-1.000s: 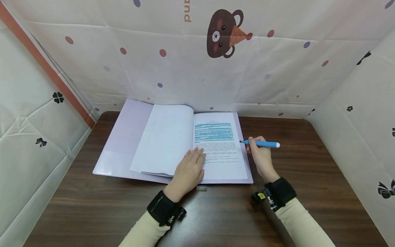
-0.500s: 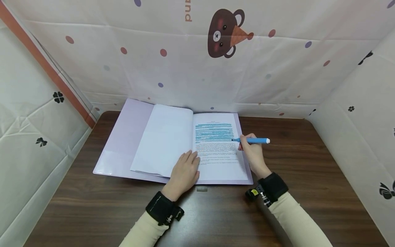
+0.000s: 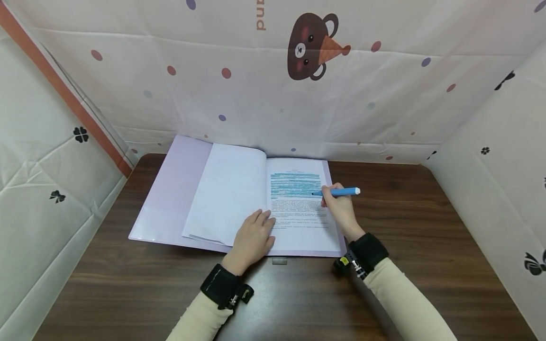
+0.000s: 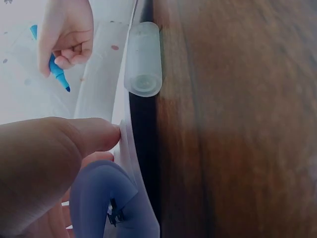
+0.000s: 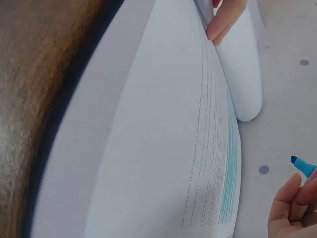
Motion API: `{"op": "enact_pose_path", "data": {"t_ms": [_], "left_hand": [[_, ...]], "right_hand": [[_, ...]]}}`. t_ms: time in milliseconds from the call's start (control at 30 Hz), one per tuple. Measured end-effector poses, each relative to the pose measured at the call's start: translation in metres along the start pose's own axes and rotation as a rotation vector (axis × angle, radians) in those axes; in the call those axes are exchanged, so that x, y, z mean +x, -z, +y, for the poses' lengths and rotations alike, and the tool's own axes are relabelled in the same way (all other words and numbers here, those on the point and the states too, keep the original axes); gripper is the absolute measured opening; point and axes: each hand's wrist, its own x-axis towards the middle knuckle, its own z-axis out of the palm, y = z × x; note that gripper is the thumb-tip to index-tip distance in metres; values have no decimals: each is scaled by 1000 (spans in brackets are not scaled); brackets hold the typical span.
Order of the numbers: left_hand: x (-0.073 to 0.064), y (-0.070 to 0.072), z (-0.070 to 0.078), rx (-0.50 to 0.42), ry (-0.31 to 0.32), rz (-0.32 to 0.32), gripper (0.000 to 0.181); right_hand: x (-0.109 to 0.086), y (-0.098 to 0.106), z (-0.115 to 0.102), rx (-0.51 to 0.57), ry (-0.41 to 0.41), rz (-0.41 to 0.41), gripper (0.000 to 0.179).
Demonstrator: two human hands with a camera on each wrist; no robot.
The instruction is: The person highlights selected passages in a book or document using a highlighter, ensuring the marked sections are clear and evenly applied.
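Observation:
A blue highlighter (image 3: 345, 192) is pinched in my right hand (image 3: 340, 208), its dark tip over the printed page (image 3: 304, 239) just below the turquoise-marked lines. In the right wrist view the same tip shows above the thumb and fingers (image 5: 294, 201). My left hand (image 3: 251, 237) rests with its fingers extended along the inner fold, across the blank left page (image 3: 226, 189) and the edge of the printed one. Both pages lie in an open lilac folder (image 3: 170, 199). In the left wrist view, the thumb (image 4: 99, 134) lies at the folder's front edge.
A small translucent cylinder (image 4: 143, 59) sits at the folder's front edge, on the dark wooden table (image 3: 405, 203). A patterned cloth (image 3: 256, 94) hangs right behind the table, and pale cloth walls (image 3: 490, 189) flank it.
My right hand has moved left with the highlighter, from beside the folder's right edge to over the printed page. My left hand has slid slightly left and the folder has shifted a little towards me.

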Motion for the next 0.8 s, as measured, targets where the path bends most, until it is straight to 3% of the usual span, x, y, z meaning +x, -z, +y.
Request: {"op": "enact_pose_path", "data": {"t_ms": [267, 667, 800], "left_hand": [[0, -1, 0, 7, 21, -53, 45], [1, 1, 3, 11, 40, -58, 43], [3, 3, 4, 19, 53, -96, 45]], "right_hand": [[7, -9, 5, -24, -17, -25, 33], [13, -37, 8, -54, -37, -78, 28], [14, -45, 10, -86, -52, -115, 29]]}}
